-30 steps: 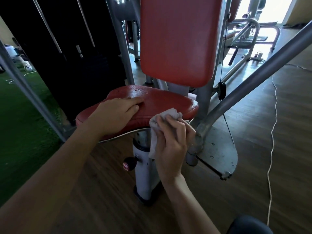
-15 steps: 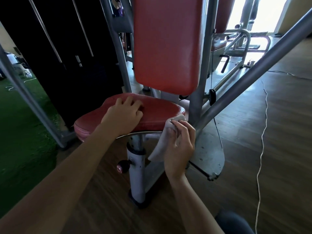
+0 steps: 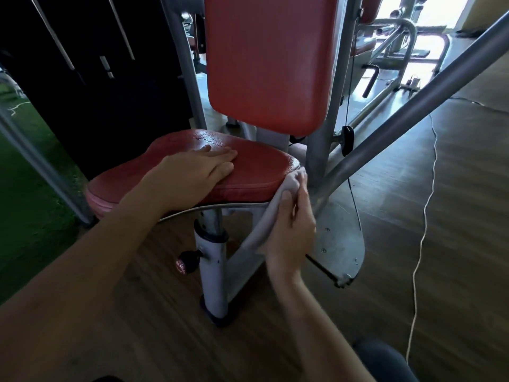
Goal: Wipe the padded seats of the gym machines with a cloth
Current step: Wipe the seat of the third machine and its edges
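Note:
A red padded seat [image 3: 256, 166] stands on a grey post, with a tall red backrest [image 3: 267, 59] behind it. My left hand [image 3: 192, 175] lies flat on top of the seat, fingers straight. My right hand [image 3: 292, 230] holds a pale grey cloth [image 3: 264, 216] against the seat's right edge; the cloth hangs down below the rim. Wet drops shine on the seat's far part.
A slanted grey frame bar [image 3: 413, 103] crosses close on the right, above a metal foot plate [image 3: 338, 244]. A red adjustment knob [image 3: 184, 261] sticks out of the post. A white cord [image 3: 421, 244] trails over the wooden floor. Green turf lies to the left.
My right hand has carried the cloth from the seat's front edge round to its right side. My left hand has flattened out on the seat top.

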Available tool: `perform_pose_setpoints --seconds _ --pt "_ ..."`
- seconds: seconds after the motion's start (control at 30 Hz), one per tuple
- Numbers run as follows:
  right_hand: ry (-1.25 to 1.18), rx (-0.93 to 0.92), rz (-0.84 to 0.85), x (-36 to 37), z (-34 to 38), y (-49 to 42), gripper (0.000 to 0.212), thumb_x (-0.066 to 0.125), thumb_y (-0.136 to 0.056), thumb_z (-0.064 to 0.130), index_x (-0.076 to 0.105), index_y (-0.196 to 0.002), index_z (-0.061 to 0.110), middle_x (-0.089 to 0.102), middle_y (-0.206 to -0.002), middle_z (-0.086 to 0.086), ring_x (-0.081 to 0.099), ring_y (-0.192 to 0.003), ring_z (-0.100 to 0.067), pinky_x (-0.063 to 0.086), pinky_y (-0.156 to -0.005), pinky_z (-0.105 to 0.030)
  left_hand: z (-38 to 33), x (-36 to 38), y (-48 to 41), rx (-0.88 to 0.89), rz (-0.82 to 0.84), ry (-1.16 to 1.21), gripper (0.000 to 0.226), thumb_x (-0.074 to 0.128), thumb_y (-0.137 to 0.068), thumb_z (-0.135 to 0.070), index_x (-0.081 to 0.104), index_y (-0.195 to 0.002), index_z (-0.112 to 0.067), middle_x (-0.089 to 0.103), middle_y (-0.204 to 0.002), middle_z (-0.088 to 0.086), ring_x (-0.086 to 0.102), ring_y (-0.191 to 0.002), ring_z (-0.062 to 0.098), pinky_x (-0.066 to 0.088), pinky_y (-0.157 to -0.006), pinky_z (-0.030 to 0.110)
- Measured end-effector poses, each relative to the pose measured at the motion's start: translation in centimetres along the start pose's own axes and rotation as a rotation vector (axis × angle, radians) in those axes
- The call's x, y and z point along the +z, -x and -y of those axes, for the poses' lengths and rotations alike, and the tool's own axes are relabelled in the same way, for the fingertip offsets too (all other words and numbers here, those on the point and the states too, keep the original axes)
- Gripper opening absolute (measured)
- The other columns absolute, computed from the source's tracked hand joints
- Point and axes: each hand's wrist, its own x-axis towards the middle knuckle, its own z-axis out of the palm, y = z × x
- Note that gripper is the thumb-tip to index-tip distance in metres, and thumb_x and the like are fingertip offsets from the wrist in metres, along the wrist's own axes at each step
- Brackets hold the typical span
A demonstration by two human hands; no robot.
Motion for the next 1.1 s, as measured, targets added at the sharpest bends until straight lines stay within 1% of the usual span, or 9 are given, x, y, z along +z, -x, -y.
perform_pose_setpoints --seconds 0.1,0.23,0.33,0.43,0.53,0.67,0.8,0.97,1.1 --pt "0.011 -0.034 0.008 0.5 -0.7 1.7 0.05 0.053 -0.104 0.027 0.043 -0.152 0.016 0.044 -0.156 0.003 0.038 -0.146 -0.009 0.038 -0.117 -0.034 0.0 0.2 -0.3 -0.002 0.006 0.003 0.054 0.014 -0.103 -0.058 0.025 -0.154 -0.046 0.023 -0.161 -0.025 0.02 -0.152 0.007 0.026 -0.122 0.048" --pt "0.032 -0.016 -0.003 -0.4 -1.6 -2.6 0.041 0.055 -0.103 0.017 0.054 -0.144 0.013 0.059 -0.143 0.0 0.051 -0.132 -0.001 0.042 -0.11 -0.018 0.1 0.2 -0.4 -0.02 0.009 0.004 0.053 0.014 -0.103 -0.058 0.023 -0.154 -0.048 0.02 -0.161 -0.028 0.019 -0.152 0.007 0.025 -0.122 0.045" --pt "-0.023 0.034 0.02 -1.0 -2.1 -4.5 0.037 0.054 -0.104 0.018 0.06 -0.139 0.013 0.066 -0.134 0.001 0.058 -0.127 -0.005 0.048 -0.108 -0.031 0.0 0.0 -0.3 -0.017 0.013 -0.004 0.053 0.013 -0.103 -0.058 0.023 -0.154 -0.049 0.02 -0.161 -0.03 0.019 -0.152 0.007 0.025 -0.122 0.046" --pt "-0.04 0.021 0.022 -0.8 -1.3 -2.1 0.041 0.057 -0.102 0.02 0.056 -0.143 0.015 0.059 -0.142 0.004 0.053 -0.132 0.0 0.043 -0.111 -0.025 0.1 0.1 -0.3 -0.026 0.015 0.001 0.052 0.013 -0.103 -0.058 0.022 -0.154 -0.051 0.019 -0.16 -0.032 0.019 -0.152 0.006 0.025 -0.122 0.046" --pt "-0.014 -0.046 0.03 -0.4 -0.8 0.5 0.046 0.06 -0.1 0.023 0.051 -0.145 0.015 0.054 -0.148 0.001 0.047 -0.14 -0.008 0.041 -0.115 -0.032 0.1 0.1 -0.3 -0.027 0.01 0.009 0.052 0.013 -0.103 -0.059 0.022 -0.153 -0.052 0.02 -0.159 -0.032 0.019 -0.152 0.006 0.027 -0.121 0.049" --pt "0.041 -0.002 -0.045 -0.2 -1.1 -2.1 0.039 0.061 -0.1 0.019 0.06 -0.138 0.015 0.064 -0.137 0.0 0.06 -0.124 -0.005 0.047 -0.106 -0.024 -0.1 0.0 -0.3 -0.028 0.008 -0.009 0.054 0.012 -0.102 -0.059 0.023 -0.154 -0.05 0.02 -0.16 -0.032 0.02 -0.152 0.006 0.029 -0.12 0.05" --pt "0.01 0.074 -0.055 -0.8 -1.5 -3.6 0.031 0.058 -0.101 0.027 0.069 -0.128 0.014 0.073 -0.12 -0.002 0.067 -0.115 -0.012 0.053 -0.1 -0.04 -0.4 -0.2 -0.1 -0.039 0.007 -0.007 0.052 0.013 -0.103 -0.058 0.025 -0.153 -0.051 0.022 -0.159 -0.031 0.021 -0.151 0.006 0.028 -0.12 0.047" --pt "-0.078 0.013 -0.008 0.5 0.5 3.0 0.042 0.063 -0.098 0.017 0.057 -0.139 0.008 0.054 -0.148 -0.002 0.047 -0.14 -0.008 0.042 -0.114 -0.029 -0.4 -0.1 -0.2 -0.044 0.0 -0.009 0.051 0.015 -0.104 -0.058 0.025 -0.153 -0.051 0.023 -0.16 -0.029 0.021 -0.152 0.006 0.028 -0.119 0.046" --pt "-0.041 0.042 -0.097 0.3 0.2 0.4 0.037 0.065 -0.098 0.017 0.064 -0.134 0.011 0.064 -0.136 -0.002 0.057 -0.129 -0.007 0.047 -0.107 -0.025 -0.4 -0.1 -0.1 -0.043 0.002 -0.006 0.051 0.015 -0.103 -0.057 0.025 -0.153 -0.051 0.022 -0.159 -0.032 0.02 -0.151 0.004 0.028 -0.119 0.047"
